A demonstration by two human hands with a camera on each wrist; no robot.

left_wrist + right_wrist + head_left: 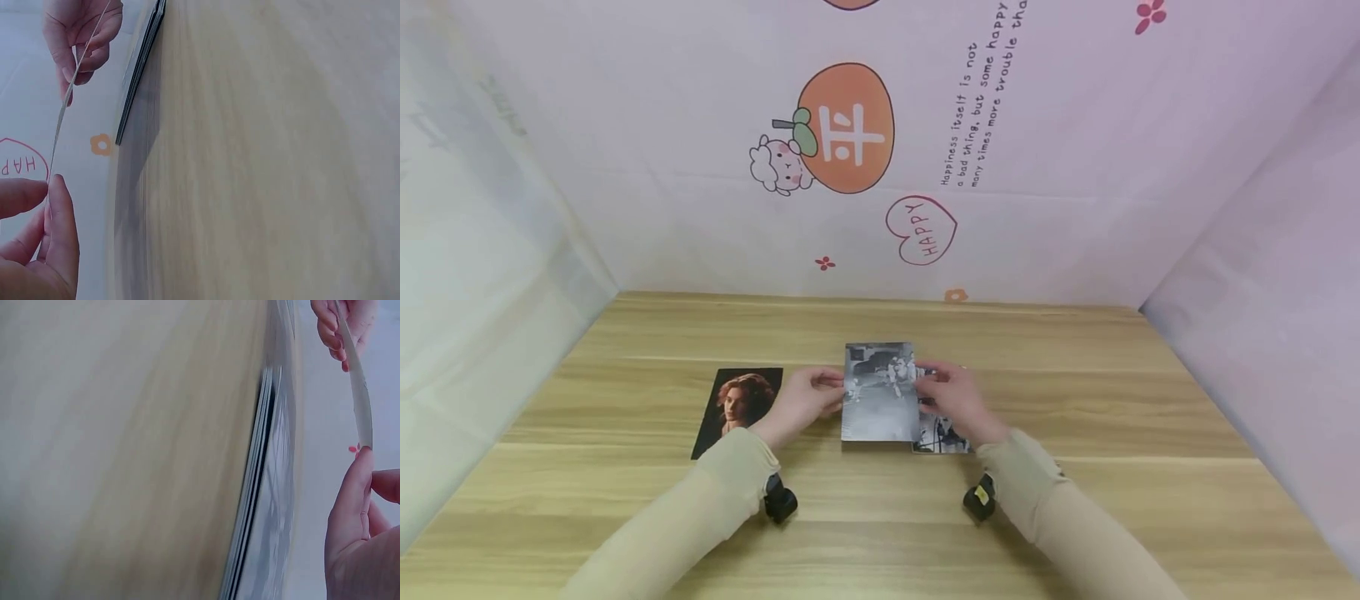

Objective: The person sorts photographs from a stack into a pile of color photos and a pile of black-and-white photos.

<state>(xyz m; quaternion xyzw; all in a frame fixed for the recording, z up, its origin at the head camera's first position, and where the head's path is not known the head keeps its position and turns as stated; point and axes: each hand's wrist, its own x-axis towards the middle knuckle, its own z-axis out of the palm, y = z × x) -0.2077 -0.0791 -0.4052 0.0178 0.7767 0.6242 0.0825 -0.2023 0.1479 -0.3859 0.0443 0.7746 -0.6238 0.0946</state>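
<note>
Spanning the whole near scene, the pale wood-grain table [1075, 400] carries everything, with soft pink printed sheeting walling it on three sides. Left of centre a glossy colour portrait photo [739, 408] lies flat, long axis running near to far. At centre a thin black-and-white photo [880, 392] is lifted off the table, long axis near to far, pinched by its two side edges: the left hand [801, 400] grips the left edge between thumb and curled fingers [59, 219], the right hand [955, 400] the right edge. Under the right hand a small stack of photos [940, 437] lies flat, dark-edged and slightly fanned
</note>
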